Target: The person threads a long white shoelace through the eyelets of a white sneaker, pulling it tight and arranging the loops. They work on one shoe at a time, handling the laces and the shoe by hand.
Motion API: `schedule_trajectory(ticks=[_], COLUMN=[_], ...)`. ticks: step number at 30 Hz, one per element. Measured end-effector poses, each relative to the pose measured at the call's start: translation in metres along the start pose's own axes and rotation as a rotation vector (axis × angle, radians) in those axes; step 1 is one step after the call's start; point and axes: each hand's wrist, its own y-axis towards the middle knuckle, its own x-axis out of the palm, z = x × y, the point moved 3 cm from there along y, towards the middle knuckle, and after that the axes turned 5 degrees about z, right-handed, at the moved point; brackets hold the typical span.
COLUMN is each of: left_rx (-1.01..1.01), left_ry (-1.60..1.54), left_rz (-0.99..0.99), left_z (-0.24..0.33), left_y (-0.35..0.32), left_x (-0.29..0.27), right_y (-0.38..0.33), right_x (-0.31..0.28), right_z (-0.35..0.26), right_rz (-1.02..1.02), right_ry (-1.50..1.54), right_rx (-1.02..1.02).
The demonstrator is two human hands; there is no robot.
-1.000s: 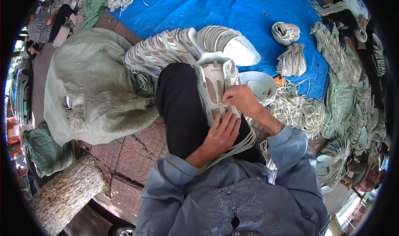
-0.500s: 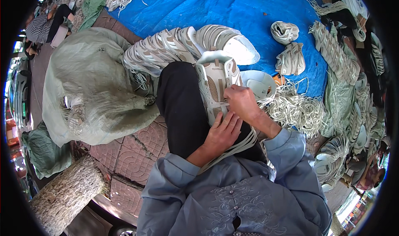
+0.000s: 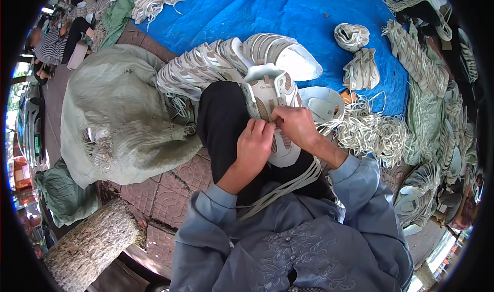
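A white and beige shoe upper (image 3: 265, 93) rests on my dark-trousered lap, heel end away from me and toe toward me. My left hand (image 3: 254, 145) is closed at the left eyelet edge, its fingers curled and its fingertips mostly hidden. Just across the opening, my right hand (image 3: 297, 126) pinches a thin white shoelace, only partly visible, at the eyelets. Both hands' fingertips nearly meet above the tongue. A bundle of long white laces (image 3: 295, 183) lies across my lap below the shoe upper.
Nested shoe uppers (image 3: 198, 67) curve along the edge of a blue tarp (image 3: 226, 9). To the left bulges a large pale woven sack (image 3: 116, 107). A tangled lace heap (image 3: 370, 132) and a white bowl-shaped piece (image 3: 322, 104) sit at right. Another person (image 3: 59, 45) sits far left.
My left hand has gone from lying flat over the toe to a curled grip higher up, beside the right hand. The toe is now uncovered. My right hand has shifted slightly left.
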Motion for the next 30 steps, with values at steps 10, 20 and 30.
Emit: schedule_trajectory(ticks=[10,20,30], left_rx=[0.326,0.16,-0.519], left_ry=[0.566,0.349,-0.274], left_rz=[-0.276,-0.357,-0.291], left_z=[0.002,-0.003,-0.022], left_y=[0.016,0.023,0.02], left_x=[0.019,0.021,0.017], right_y=[0.003,-0.004,0.002], right_x=[0.001,0.005,0.0], right_z=[0.008,0.017,0.022], right_rz=[-0.068,0.0,-0.109], right_ry=[0.115,0.14,0.391], right_rx=[0.128,0.148,0.224])
